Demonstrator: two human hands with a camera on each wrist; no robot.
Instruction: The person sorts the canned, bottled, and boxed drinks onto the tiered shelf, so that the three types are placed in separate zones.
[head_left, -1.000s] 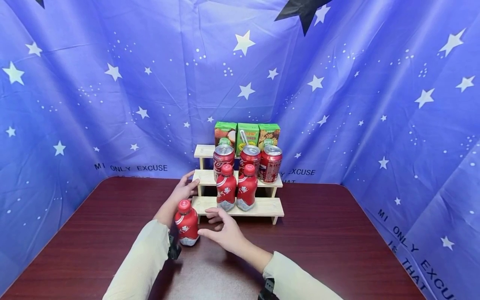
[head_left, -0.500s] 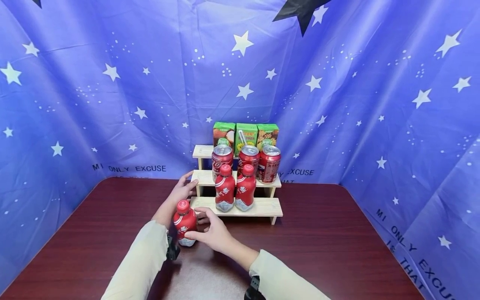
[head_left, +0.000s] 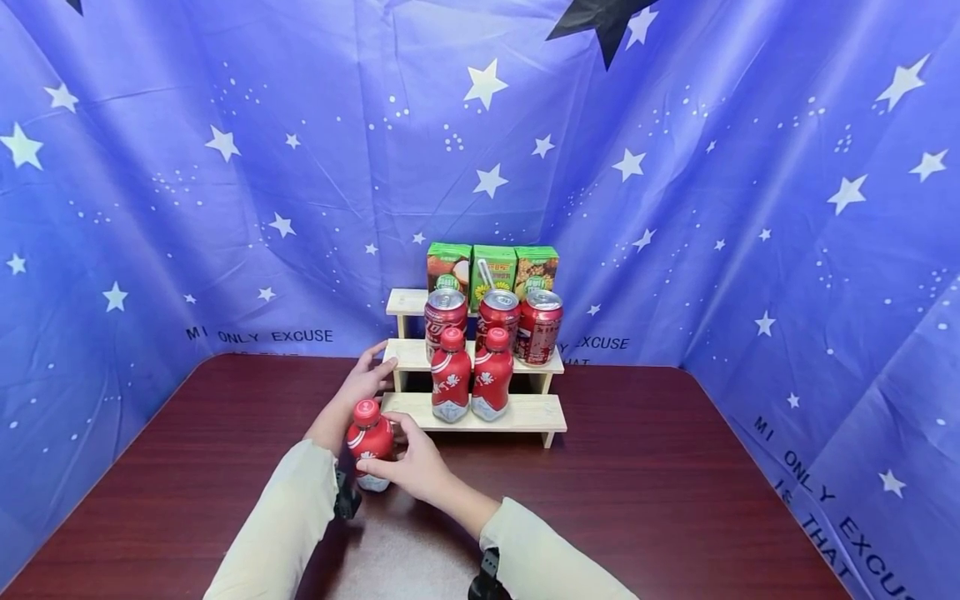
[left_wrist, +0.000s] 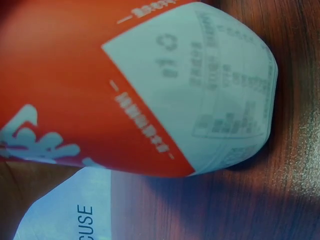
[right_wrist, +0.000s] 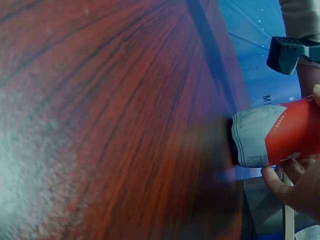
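Observation:
In the head view my right hand (head_left: pixel 411 460) holds a red plastic drink bottle (head_left: pixel 369 437) with a red cap and silver-white base, upright at the table by the stand's front left. Its thumb lies across the front and the fingers reach round the far side. The right wrist view shows fingers (right_wrist: pixel 282 187) against that bottle (right_wrist: pixel 295 127); the left wrist view has its label (left_wrist: pixel 210 90) close up. My left hand (head_left: pixel 363 383), partly behind the bottle, grips the left end of the middle step of a wooden three-tier stand (head_left: pixel 532 412).
Two matching red bottles (head_left: pixel 491 383) stand on the bottom step. Three red cans (head_left: pixel 540 329) occupy the middle one. Green drink cartons (head_left: pixel 495 275) line the top step. A dark wood table (head_left: pixel 637 500) extends around, with a starry blue cloth (head_left: pixel 337 208) behind.
My right hand has moved left from beside the bottle and closed round it. The left hand has stayed at the stand, and the bottle stands in the same place.

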